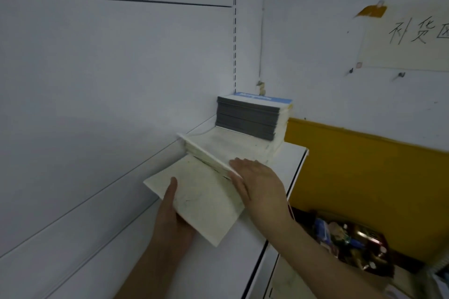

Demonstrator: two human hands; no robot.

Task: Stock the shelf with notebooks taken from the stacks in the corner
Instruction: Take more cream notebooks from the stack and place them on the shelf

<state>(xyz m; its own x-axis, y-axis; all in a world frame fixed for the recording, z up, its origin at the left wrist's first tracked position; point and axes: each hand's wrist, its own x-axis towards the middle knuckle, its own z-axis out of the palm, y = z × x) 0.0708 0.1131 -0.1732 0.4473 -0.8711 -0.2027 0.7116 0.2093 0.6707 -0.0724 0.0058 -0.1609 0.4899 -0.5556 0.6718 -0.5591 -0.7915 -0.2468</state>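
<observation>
A pale cream notebook [201, 199] lies tilted over the white shelf [289, 162]. My left hand [170, 216] grips its near left corner, thumb on the cover and fingers underneath. Behind it lies a low stack of cream notebooks [218, 148]; its top one is lifted at the near edge. My right hand [257, 182] rests flat with straight fingers on that stack's near right corner. In the shelf's far corner stands a taller stack of grey-edged notebooks [250, 119] with a blue and white cover on top.
The shelf's white back panel [109, 80] fills the left side, with a slotted upright [234, 31]. To the right are a yellow panel [364, 182], a handwritten paper sign [408, 43] on the wall, and a pile of colourful packets [352, 240] below the shelf edge.
</observation>
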